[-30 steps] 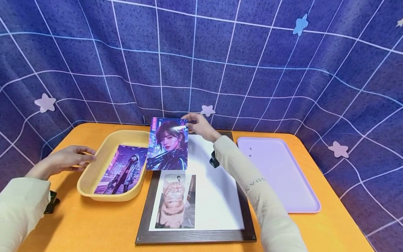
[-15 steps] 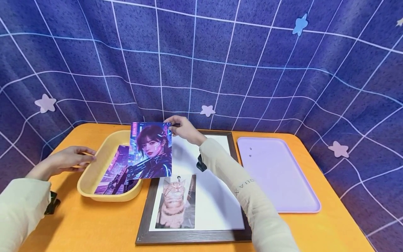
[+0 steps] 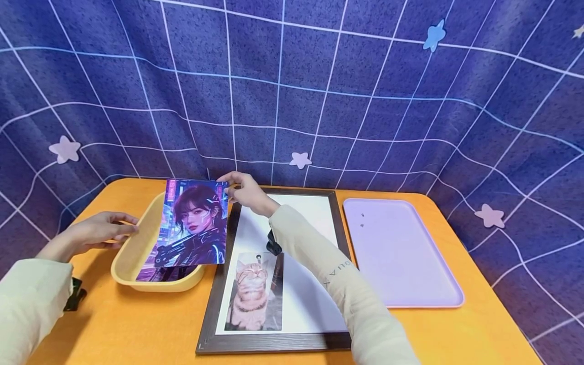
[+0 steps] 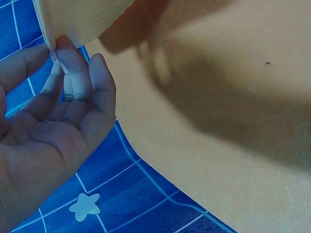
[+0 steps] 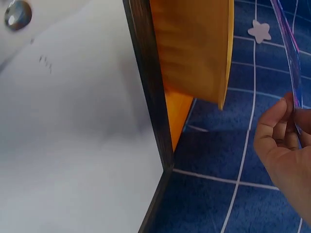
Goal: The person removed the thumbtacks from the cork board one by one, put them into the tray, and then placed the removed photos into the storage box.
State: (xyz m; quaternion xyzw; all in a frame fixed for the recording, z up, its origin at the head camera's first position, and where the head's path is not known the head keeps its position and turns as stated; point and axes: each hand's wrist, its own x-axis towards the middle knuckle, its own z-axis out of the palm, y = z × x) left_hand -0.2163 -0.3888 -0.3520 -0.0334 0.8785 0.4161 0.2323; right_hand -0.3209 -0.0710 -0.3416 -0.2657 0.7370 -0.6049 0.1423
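My right hand pinches the top right corner of an art print of a dark-haired figure with a gun. The print hangs upright over a yellow plastic basin, and a second purple print in the basin shows only below its lower edge. In the right wrist view the held print appears edge-on between thumb and fingers. On the left, my left hand is at the basin's side; the left wrist view shows thumb and fingertips pinching the basin's rim.
A dark-framed whiteboard lies beside the basin. On it, a cat photo sits at lower left under a small round silver magnet. A lilac tray stands to the right with two tiny metallic pieces. Behind the table hangs a blue grid curtain.
My right hand has carried the print leftward and slightly down, from above the whiteboard's left edge to over the basin. The left hand has stayed at the basin's rim.
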